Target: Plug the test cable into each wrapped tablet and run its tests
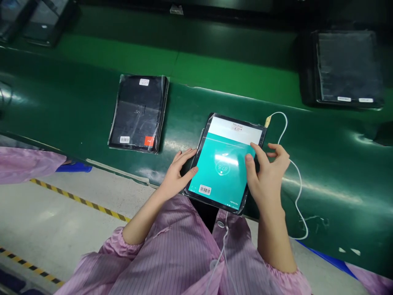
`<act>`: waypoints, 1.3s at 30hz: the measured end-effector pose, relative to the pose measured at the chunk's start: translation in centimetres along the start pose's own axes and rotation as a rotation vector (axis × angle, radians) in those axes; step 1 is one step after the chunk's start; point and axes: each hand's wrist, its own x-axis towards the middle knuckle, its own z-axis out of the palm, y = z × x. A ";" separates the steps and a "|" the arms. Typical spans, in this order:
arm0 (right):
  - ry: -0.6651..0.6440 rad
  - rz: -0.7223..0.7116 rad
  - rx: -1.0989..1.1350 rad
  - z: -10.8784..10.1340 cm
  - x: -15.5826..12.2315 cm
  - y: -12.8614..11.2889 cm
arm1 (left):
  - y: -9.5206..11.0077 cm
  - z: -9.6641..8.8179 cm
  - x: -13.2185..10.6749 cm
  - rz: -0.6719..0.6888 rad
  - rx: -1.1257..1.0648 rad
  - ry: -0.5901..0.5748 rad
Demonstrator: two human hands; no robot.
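Observation:
A tablet (229, 164) with a lit teal and white screen lies at the near edge of the green bench, apparently on top of another dark one. The screen reads 87.5 upside down and carries a barcode sticker (205, 189). My left hand (178, 174) rests at the tablet's left edge, fingers stretched out and thumb on the bezel. Over the right side of the screen is my right hand (267, 172), index finger and thumb apart, other fingers bent. A white cable (299, 188) with a yellowish plug (268, 121) sits by the tablet's far right corner.
A stack of film-wrapped dark tablets (138, 114) lies to the left, with a red sticker on top. More wrapped tablets (348, 65) stand at the back right and others (46, 24) at the back left. Pink sleeves (30, 164) show at both sides.

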 end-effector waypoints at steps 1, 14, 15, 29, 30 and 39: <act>-0.008 -0.025 -0.011 0.0 0.1 -0.2 | 0.0 0.0 0.0 0.002 0.003 0.003; 0.025 0.060 0.056 -1.2 -1.1 1.2 | 0.0 0.0 0.0 0.014 -0.001 0.006; 0.025 0.068 0.062 -1.2 -1.2 1.3 | -0.1 0.0 0.0 0.013 -0.001 0.006; 0.094 0.186 0.257 -1.5 -1.0 1.4 | -0.9 -2.1 -0.3 0.161 0.155 -0.318; 0.091 0.233 0.326 -1.2 -0.4 1.3 | -0.9 -2.0 -0.3 0.170 0.161 -0.320; 0.114 0.500 0.568 1.1 8.9 2.3 | -0.6 -1.8 -0.3 0.182 0.194 -0.307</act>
